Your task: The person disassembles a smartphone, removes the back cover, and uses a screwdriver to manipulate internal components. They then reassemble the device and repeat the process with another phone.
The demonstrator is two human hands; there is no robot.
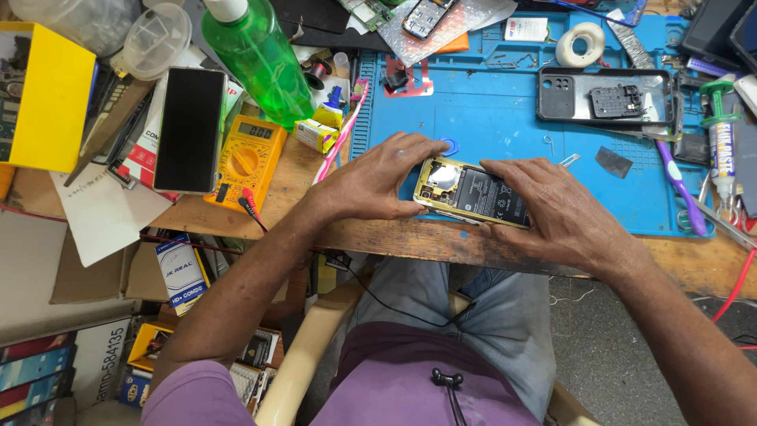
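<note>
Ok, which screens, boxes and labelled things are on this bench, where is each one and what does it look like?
Yellow meter: left of the hands, small grey display, round dial.
Dark phone: beside the meter, black blank screen.
Yellow box: far left, square.
Small yellow carton: by the green bottle.
Open phone: under the left hand and right hand, black labelled battery.
White tube: far right, printed label.

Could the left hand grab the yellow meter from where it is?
Probably yes. The left hand rests on the opened phone, and the yellow meter lies uncovered just to its side, with only bare table between.
</note>
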